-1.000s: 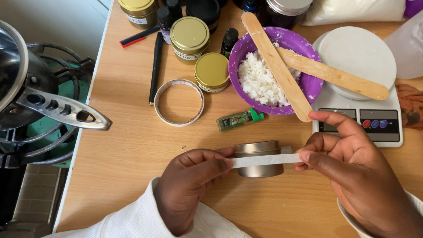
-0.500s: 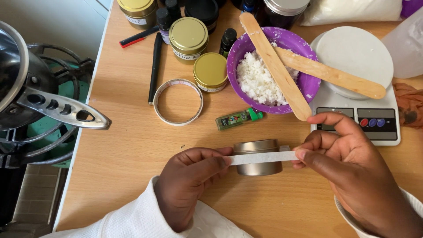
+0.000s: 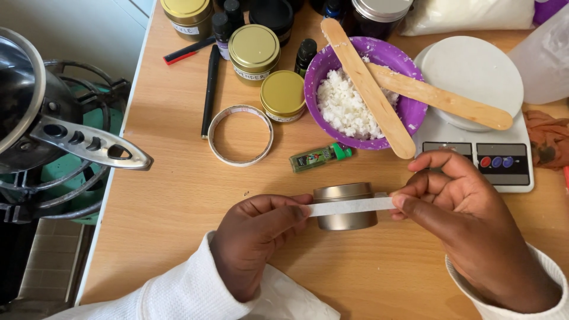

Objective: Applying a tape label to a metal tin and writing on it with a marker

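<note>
Landmark = small round silver metal tin (image 3: 345,205), on the wooden tabletop (image 3: 178,195) near its front edge. Left hand (image 3: 255,240) w/ thumb & fingers pinched shut on one end of a white paper strip (image 3: 349,206); right hand (image 3: 468,219) pinches the other end the same way. Strip lies stretched across the tin's top. To do this well, I'd judge: keep strip taut & level, centred over the rim, both ends pressed evenly

Containers, left to right: steel pot (image 3: 35,112) far left of tin, contents not visible; gold-lidded jars (image 3: 255,50) behind-left, shut; purple plastic bowl (image 3: 364,95) right behind tin, holding white flaky wax & 2 flat wooden sticks (image 3: 367,89); white digital scale (image 3: 474,106) behind-right; tin's own inside can't tell
</note>
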